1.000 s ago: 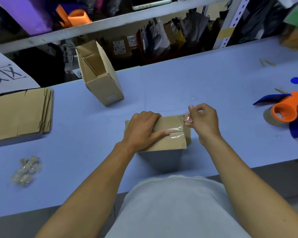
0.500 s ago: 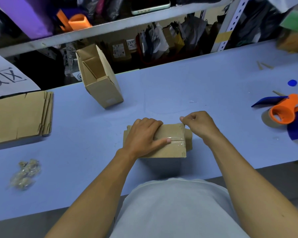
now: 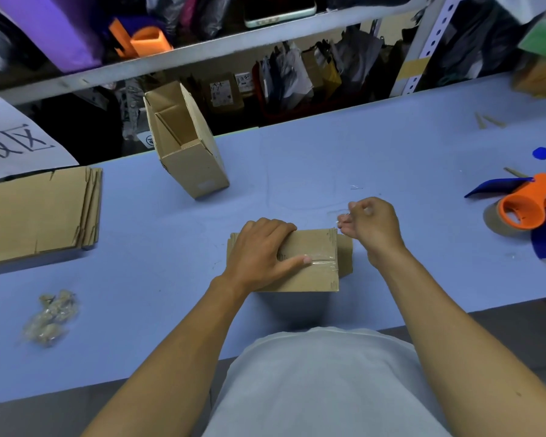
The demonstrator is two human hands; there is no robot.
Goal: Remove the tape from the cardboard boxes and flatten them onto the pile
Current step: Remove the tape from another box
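Two hands: left hand presses box; right fingers just beside.

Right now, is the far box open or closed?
Open: the far cardboard box lies tipped, its unsealed mouth showing an empty inside.

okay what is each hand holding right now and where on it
The left hand presses flat on top of the small brown cardboard box. The right hand pinches a strip of clear tape at its loose end.

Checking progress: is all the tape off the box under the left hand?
No: a strip of clear tape still lies along the seam of the box beside the left hand thumb.
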